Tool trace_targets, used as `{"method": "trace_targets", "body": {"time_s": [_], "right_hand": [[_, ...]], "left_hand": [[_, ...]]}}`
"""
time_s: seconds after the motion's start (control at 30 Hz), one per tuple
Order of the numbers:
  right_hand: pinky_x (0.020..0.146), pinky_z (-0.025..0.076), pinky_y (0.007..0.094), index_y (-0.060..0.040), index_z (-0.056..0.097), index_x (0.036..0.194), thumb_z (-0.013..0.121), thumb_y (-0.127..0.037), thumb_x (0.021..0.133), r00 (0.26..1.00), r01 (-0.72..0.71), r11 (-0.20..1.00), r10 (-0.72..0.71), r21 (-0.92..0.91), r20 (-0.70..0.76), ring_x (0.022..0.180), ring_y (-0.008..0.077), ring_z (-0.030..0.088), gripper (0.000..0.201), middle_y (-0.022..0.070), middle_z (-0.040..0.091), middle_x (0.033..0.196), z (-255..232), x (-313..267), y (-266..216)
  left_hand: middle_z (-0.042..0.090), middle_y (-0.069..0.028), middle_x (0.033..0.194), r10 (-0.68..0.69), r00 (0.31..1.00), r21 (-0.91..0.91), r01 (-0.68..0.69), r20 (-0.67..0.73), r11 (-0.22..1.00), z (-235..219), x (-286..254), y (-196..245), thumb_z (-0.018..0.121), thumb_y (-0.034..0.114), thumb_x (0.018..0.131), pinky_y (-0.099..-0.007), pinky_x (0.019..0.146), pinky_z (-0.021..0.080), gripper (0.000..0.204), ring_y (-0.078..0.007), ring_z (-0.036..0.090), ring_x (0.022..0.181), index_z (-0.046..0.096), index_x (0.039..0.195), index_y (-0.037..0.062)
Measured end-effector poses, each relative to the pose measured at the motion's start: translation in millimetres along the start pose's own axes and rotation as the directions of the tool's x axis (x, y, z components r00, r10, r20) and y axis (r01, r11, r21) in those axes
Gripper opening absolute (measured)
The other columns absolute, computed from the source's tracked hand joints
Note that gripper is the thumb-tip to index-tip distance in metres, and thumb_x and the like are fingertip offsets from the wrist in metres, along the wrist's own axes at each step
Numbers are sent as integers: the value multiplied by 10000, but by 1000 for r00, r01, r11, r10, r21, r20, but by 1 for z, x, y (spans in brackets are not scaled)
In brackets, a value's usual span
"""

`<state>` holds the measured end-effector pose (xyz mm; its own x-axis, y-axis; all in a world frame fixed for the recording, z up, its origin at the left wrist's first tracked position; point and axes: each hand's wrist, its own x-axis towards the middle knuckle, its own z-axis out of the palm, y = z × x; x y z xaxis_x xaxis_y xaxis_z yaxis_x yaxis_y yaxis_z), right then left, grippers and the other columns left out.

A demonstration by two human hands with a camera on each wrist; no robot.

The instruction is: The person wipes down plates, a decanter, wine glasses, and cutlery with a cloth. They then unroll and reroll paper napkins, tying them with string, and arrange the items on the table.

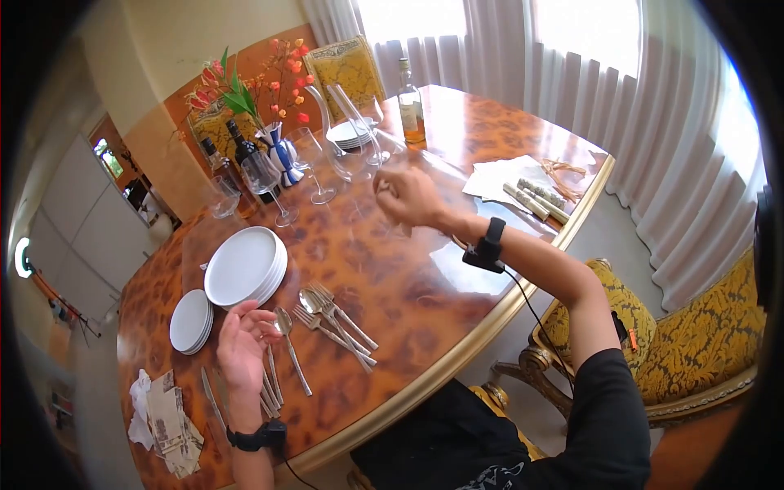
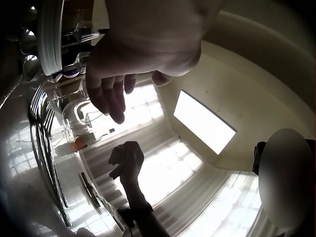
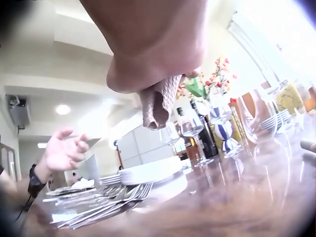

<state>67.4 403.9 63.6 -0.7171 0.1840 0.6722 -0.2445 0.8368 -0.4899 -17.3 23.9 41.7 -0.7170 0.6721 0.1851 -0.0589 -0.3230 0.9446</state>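
My right hand [image 1: 408, 196] is raised over the middle of the table, fingers curled. In the right wrist view it grips a crumpled, textured beige cloth [image 3: 160, 103] that hangs below the palm. My left hand [image 1: 243, 347], palm up with fingers loosely bent and holding nothing, hovers above the cutlery near the front edge. Beside its fingertips lie a spoon [image 1: 296, 363] and, further right, several forks [image 1: 331, 322]. Just behind it stand a stack of large white plates [image 1: 245, 265] and a stack of smaller ones [image 1: 190, 321].
Wine glasses [image 1: 321, 194], dark bottles, a flower vase [image 1: 283, 155], a glass decanter, small plates and an amber bottle [image 1: 411, 114] stand at the back. White papers [image 1: 490, 180] and rolled bundles [image 1: 535, 200] lie right; patterned napkins [image 1: 171, 429] lie front left. A chair [image 1: 694, 343] stands right.
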Motion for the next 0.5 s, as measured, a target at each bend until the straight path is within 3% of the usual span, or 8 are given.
{"method": "trace_targets", "body": {"time_s": [0.07, 0.17, 0.23, 0.33, 0.47, 0.5], "right_hand": [[619, 532, 383, 10, 650, 877, 501, -221, 824, 964, -215, 966, 233, 143, -128, 632, 260, 671, 280, 156, 671, 712, -6, 23, 33], [669, 527, 378, 44, 653, 841, 493, -247, 820, 934, -254, 957, 280, 139, -222, 648, 234, 646, 332, 167, 656, 711, -28, 43, 44], [712, 524, 372, 51, 645, 831, 501, -272, 820, 938, -241, 966, 256, 93, -232, 685, 243, 639, 354, 184, 662, 754, -42, 54, 50], [744, 530, 389, 35, 647, 939, 509, -277, 820, 937, -254, 967, 249, 10, -246, 743, 286, 670, 361, 204, 673, 805, -53, 63, 56], [762, 539, 401, 50, 620, 1025, 517, -287, 833, 909, -312, 949, 285, -43, -304, 797, 317, 688, 402, 226, 674, 846, -50, 66, 91], [756, 546, 403, 65, 603, 1053, 519, -293, 841, 882, -381, 924, 368, 14, -295, 819, 327, 689, 425, 238, 672, 864, -48, 65, 104]], "left_hand": [[660, -133, 965, 47, 994, -62, -54, -99, 997, -25, 1, 6, 467, 352, 974, -313, 717, 497, 393, -213, 633, 801, 538, 1154, 10], [597, -89, 784, 51, 949, -184, -112, -311, 976, -45, 3, 9, 501, 276, 950, -315, 619, 437, 268, -189, 539, 664, 593, 985, 28], [590, -86, 773, 28, 942, -191, -96, -334, 977, -59, 4, 9, 503, 275, 951, -313, 616, 438, 266, -190, 540, 662, 591, 986, 26], [574, -75, 753, 4, 930, -164, -69, -368, 984, -70, 2, 14, 503, 261, 956, -304, 606, 438, 247, -182, 537, 655, 585, 982, 30], [558, -60, 732, 102, 945, 25, -99, -312, 995, -69, -8, 30, 489, 227, 963, -292, 603, 438, 204, -156, 528, 641, 574, 968, 42], [557, -60, 726, 116, 947, 67, -101, -300, 993, -67, -12, 36, 488, 219, 962, -287, 598, 437, 197, -152, 527, 636, 571, 961, 41]]}}
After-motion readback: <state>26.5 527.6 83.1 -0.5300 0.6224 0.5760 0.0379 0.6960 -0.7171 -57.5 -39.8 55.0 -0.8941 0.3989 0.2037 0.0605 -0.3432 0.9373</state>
